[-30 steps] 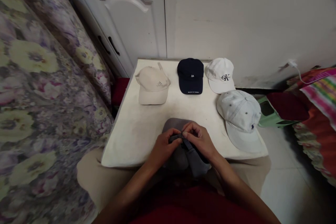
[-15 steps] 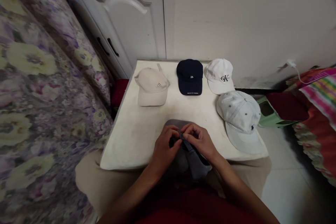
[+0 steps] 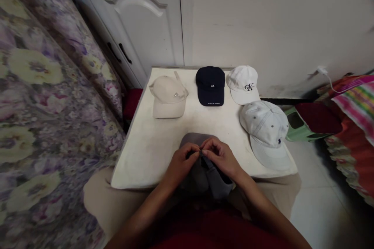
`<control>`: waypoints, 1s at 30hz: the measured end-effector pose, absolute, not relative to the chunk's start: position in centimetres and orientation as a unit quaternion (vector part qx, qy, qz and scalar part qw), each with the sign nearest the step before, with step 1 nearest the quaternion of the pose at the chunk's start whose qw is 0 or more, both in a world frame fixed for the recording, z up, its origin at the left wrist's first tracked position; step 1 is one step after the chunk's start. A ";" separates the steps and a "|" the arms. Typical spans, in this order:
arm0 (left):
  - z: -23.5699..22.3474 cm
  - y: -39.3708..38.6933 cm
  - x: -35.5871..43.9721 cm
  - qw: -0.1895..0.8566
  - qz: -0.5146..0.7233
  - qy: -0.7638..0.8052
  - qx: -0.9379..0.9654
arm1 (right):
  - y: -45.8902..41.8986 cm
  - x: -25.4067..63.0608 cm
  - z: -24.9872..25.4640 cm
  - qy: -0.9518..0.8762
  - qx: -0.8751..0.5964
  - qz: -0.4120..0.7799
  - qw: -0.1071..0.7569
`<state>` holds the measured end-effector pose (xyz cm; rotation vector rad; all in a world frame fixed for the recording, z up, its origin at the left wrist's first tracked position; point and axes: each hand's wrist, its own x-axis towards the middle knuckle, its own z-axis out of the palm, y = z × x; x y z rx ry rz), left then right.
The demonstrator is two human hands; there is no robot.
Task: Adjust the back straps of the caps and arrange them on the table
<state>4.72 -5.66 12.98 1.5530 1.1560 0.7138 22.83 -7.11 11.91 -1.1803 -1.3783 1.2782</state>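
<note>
A dark grey cap (image 3: 220, 184) is at the table's near edge, its brim resting toward the table and its back opening facing me. My left hand (image 3: 185, 161) pinches the cap's back strap (image 3: 208, 162) between thumb and fingers. From the other side, my right hand (image 3: 219, 156) pinches the same strap, the fingertips of both hands almost meeting. The strap's very end is hidden by my fingers. Beyond the hands lie a beige cap (image 3: 168, 97), a navy cap (image 3: 210, 85) and a white cap with black letters (image 3: 244, 85). A pale grey-white cap (image 3: 265, 132) sits at the right.
The cream table (image 3: 140, 151) stands against a white cabinet (image 3: 143, 27) and wall. A floral curtain (image 3: 52, 124) hangs at the left. A green stool with a dark red top (image 3: 318, 118) stands to the right, beside a bed with an orange cover (image 3: 356, 136).
My left hand has tilted and its fingers have drawn in closer at the strap. The grey cap's crown shows more below my hands. The other caps lie where they were.
</note>
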 end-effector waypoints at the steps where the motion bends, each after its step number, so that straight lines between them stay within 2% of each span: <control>1: 13.0 -5.6 4.7 0.516 0.296 0.486 0.640 | -7.2 22.8 11.9 -0.557 -0.478 0.515 0.443; 7: 12.6 -5.7 4.8 0.512 0.296 0.500 0.633 | -7.6 22.6 12.1 -0.628 -0.496 0.449 0.399; 12: 12.3 -5.7 4.8 0.503 0.304 0.502 0.635 | -7.5 22.4 12.1 -0.668 -0.489 0.392 0.401; 25: 13.0 -5.5 4.8 0.487 0.297 0.507 0.646 | -7.6 22.5 12.1 -0.721 -0.459 0.338 0.394; 30: 13.3 -5.2 4.6 0.523 0.292 0.504 0.623 | -7.5 22.8 11.9 -0.721 -0.458 0.340 0.394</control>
